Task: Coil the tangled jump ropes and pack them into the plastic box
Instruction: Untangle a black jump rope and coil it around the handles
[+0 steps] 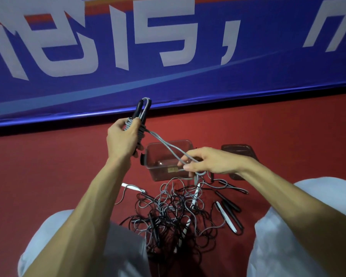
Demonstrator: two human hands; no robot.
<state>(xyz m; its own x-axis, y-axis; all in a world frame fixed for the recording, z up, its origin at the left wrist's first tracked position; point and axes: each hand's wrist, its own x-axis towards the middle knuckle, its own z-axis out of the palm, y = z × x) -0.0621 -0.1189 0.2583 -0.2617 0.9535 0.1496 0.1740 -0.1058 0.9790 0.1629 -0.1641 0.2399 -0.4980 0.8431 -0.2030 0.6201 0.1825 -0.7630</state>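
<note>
Two bare forearms reached forward from the lower corners. The left hand [122, 139], raised higher, curled around a bundle of black handles wrapped in grey cord [141, 124]. The right hand [205, 161], lower, pinched a trailing grey cord loop [158, 138] between thumb and fingers.

The red floor [48, 166] carries everything. A clear plastic box [160, 175] stands at 12 o'clock from the tangled jump ropes [172, 212] — grey and black cords heaped together. A brownish lid [238, 150] lies at the box's 3 o'clock, apart from it. One white handle [133, 187] rests at the heap's 10 o'clock — black handles [231, 205] at its 3 o'clock.
</note>
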